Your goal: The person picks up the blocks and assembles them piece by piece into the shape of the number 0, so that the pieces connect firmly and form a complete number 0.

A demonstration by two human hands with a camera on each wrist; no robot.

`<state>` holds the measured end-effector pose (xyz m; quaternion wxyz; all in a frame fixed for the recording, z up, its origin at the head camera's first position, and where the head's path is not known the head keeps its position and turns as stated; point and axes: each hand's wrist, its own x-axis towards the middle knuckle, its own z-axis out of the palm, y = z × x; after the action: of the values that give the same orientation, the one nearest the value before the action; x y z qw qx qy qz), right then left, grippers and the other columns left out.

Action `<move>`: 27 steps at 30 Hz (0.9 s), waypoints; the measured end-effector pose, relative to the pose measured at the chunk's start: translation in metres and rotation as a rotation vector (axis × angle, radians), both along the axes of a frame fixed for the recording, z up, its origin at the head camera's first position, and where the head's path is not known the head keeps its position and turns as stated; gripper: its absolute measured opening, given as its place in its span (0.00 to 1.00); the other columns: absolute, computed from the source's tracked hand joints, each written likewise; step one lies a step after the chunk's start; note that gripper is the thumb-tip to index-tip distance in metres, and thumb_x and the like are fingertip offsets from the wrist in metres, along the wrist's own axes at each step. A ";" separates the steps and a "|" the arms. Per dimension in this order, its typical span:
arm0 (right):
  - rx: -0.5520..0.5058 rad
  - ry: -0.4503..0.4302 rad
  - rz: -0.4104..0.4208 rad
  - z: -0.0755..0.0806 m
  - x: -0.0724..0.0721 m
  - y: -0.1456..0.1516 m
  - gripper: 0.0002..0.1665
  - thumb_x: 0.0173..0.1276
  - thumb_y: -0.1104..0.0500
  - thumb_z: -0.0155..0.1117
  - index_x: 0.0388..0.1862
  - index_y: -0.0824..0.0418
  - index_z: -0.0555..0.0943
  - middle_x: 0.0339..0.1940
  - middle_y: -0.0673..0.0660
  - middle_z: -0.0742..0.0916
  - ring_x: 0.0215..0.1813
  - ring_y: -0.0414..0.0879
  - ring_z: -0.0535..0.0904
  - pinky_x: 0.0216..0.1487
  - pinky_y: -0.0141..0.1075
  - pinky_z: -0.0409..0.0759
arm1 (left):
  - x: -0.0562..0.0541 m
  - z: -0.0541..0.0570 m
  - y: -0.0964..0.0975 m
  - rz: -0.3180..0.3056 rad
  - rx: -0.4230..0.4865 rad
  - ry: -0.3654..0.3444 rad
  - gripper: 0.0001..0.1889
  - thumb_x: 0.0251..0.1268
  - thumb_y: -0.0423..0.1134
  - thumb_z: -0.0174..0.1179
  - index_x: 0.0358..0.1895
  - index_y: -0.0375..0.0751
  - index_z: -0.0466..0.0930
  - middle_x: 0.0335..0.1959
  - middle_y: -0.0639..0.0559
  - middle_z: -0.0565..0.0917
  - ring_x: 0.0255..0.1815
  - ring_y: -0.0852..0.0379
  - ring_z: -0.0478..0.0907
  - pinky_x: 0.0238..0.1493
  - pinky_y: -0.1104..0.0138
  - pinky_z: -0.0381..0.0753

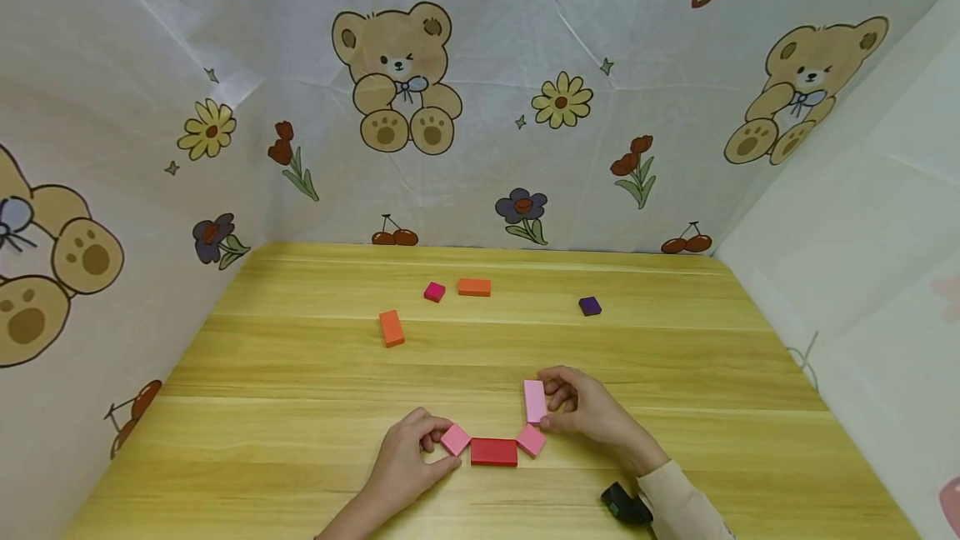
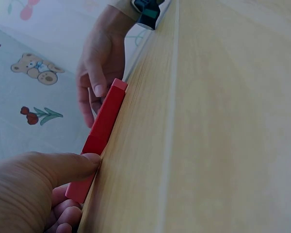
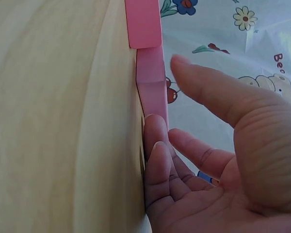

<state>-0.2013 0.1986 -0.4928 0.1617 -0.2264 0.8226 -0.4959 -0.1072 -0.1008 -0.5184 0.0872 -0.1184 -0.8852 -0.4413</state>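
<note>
three pink blocks [image 1: 455,440] [image 1: 532,441] [image 1: 535,401], two orange blocks [image 1: 475,287] [image 1: 392,329], one red block [image 1: 494,452], one magenta block [image 1: 434,292], one purple block [image 1: 590,306]

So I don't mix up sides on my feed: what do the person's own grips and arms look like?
The left grip and right grip are ungloved hands. The left forearm shows no sleeve. The right arm wears a cream sleeve; at its wrist sits a blocky black device with a small green patch. No cables show on either arm.

Right hand [image 3: 218,170] (thumb [image 3: 208,87] raised) touches pale pink block [image 3: 153,97].
</note>
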 end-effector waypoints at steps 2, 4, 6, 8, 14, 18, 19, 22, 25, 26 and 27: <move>-0.005 0.013 -0.008 0.000 0.001 0.001 0.37 0.56 0.60 0.76 0.62 0.70 0.72 0.47 0.64 0.79 0.42 0.48 0.78 0.40 0.29 0.80 | 0.000 0.000 0.000 -0.004 0.001 -0.002 0.18 0.39 0.34 0.79 0.39 0.44 0.86 0.27 0.62 0.73 0.27 0.71 0.66 0.28 0.76 0.71; -0.001 0.038 -0.030 0.001 0.003 0.001 0.35 0.58 0.59 0.75 0.62 0.70 0.73 0.48 0.63 0.81 0.43 0.48 0.78 0.40 0.30 0.80 | 0.000 0.000 0.001 -0.007 0.002 -0.003 0.18 0.40 0.34 0.79 0.39 0.44 0.86 0.27 0.62 0.74 0.27 0.71 0.67 0.28 0.76 0.71; 0.012 0.081 -0.057 0.002 0.007 0.000 0.34 0.59 0.57 0.74 0.62 0.68 0.74 0.49 0.62 0.82 0.45 0.50 0.79 0.42 0.31 0.80 | 0.000 0.000 0.001 -0.010 0.004 -0.003 0.18 0.40 0.34 0.79 0.39 0.43 0.86 0.27 0.62 0.74 0.27 0.71 0.67 0.28 0.76 0.71; 0.037 0.132 -0.098 0.002 0.011 -0.001 0.33 0.59 0.56 0.74 0.61 0.66 0.76 0.49 0.59 0.83 0.48 0.51 0.80 0.46 0.33 0.81 | 0.000 0.000 0.001 -0.011 0.002 -0.002 0.18 0.40 0.34 0.79 0.39 0.43 0.86 0.27 0.62 0.74 0.27 0.71 0.67 0.28 0.76 0.71; 0.149 0.335 -0.170 0.003 0.025 -0.004 0.34 0.58 0.51 0.75 0.63 0.58 0.77 0.62 0.58 0.78 0.64 0.56 0.75 0.63 0.53 0.75 | -0.001 0.001 0.002 -0.006 -0.002 0.006 0.18 0.39 0.33 0.79 0.38 0.43 0.86 0.26 0.61 0.74 0.27 0.70 0.67 0.29 0.76 0.71; 0.198 0.431 -0.117 0.003 0.037 -0.004 0.38 0.61 0.48 0.72 0.68 0.58 0.74 0.71 0.67 0.70 0.70 0.67 0.67 0.63 0.63 0.70 | -0.001 0.000 0.002 -0.006 -0.003 0.005 0.18 0.39 0.33 0.79 0.38 0.43 0.86 0.26 0.62 0.73 0.27 0.70 0.67 0.28 0.76 0.71; 0.212 0.432 -0.104 0.003 0.040 -0.004 0.38 0.62 0.47 0.71 0.69 0.57 0.73 0.73 0.68 0.69 0.71 0.68 0.65 0.64 0.64 0.68 | 0.000 0.000 0.002 -0.007 -0.003 0.003 0.18 0.39 0.33 0.79 0.38 0.43 0.86 0.26 0.62 0.73 0.27 0.70 0.66 0.28 0.76 0.71; 0.261 0.428 -0.076 0.001 0.046 -0.004 0.38 0.65 0.44 0.67 0.72 0.54 0.70 0.75 0.69 0.65 0.74 0.69 0.59 0.66 0.65 0.64 | 0.000 0.000 0.002 -0.006 -0.003 -0.004 0.18 0.39 0.34 0.79 0.38 0.43 0.86 0.26 0.62 0.73 0.27 0.70 0.66 0.28 0.76 0.71; 0.299 0.430 -0.070 -0.001 0.050 -0.005 0.38 0.66 0.42 0.65 0.73 0.51 0.69 0.75 0.69 0.65 0.76 0.69 0.56 0.68 0.66 0.61 | 0.000 0.001 0.001 -0.003 0.001 -0.010 0.18 0.40 0.35 0.79 0.39 0.44 0.86 0.27 0.62 0.74 0.27 0.70 0.67 0.28 0.76 0.71; 0.304 0.436 -0.070 -0.001 0.051 -0.005 0.37 0.67 0.42 0.64 0.72 0.51 0.69 0.75 0.69 0.65 0.76 0.70 0.55 0.68 0.67 0.61 | 0.000 0.001 0.001 -0.002 0.003 -0.012 0.18 0.40 0.35 0.79 0.39 0.44 0.86 0.27 0.62 0.74 0.27 0.70 0.67 0.28 0.76 0.71; 0.312 0.437 -0.071 -0.001 0.051 -0.005 0.37 0.67 0.41 0.63 0.73 0.50 0.69 0.75 0.69 0.65 0.76 0.70 0.55 0.68 0.67 0.60 | 0.001 0.001 0.000 -0.002 0.005 -0.015 0.18 0.40 0.35 0.79 0.39 0.44 0.86 0.27 0.62 0.74 0.27 0.70 0.67 0.28 0.76 0.71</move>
<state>-0.1502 0.1932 -0.4940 -0.0042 -0.2716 0.9118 -0.3080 -0.1065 -0.1004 -0.5172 0.0806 -0.1158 -0.8846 -0.4446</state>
